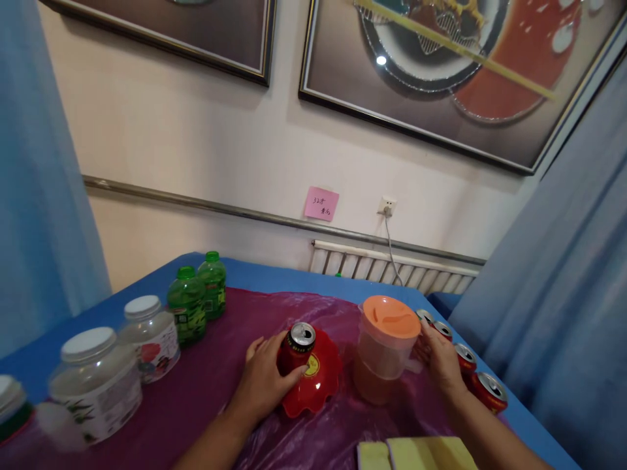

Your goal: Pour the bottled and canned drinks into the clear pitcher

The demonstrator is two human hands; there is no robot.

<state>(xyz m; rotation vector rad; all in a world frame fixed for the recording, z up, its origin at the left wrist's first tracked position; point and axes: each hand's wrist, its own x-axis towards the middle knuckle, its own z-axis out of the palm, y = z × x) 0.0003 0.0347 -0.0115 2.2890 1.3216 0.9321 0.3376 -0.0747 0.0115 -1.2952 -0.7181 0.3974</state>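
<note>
My left hand (263, 377) is wrapped round an opened drink can (300, 337), dark red with a black rim band. The can stands upright over a red plate (327, 375) with a wavy edge and a yellow mark. To the right is a clear plastic pitcher (377, 362) with an orange lid, partly filled with an amber liquid. My right hand (443, 359) closes on the pitcher's handle side; its fingertips are partly hidden. The pitcher is upright, apart from the can. Purple plastic sheeting (264, 307) lies under these things.
Several red cans (490, 391) line the right table edge. Along the left stand green bottles (186, 307) and clear jars with white lids (98, 385). A folded yellow cloth (426, 454) lies at the front. Behind the table are a radiator (362, 264) and a wall.
</note>
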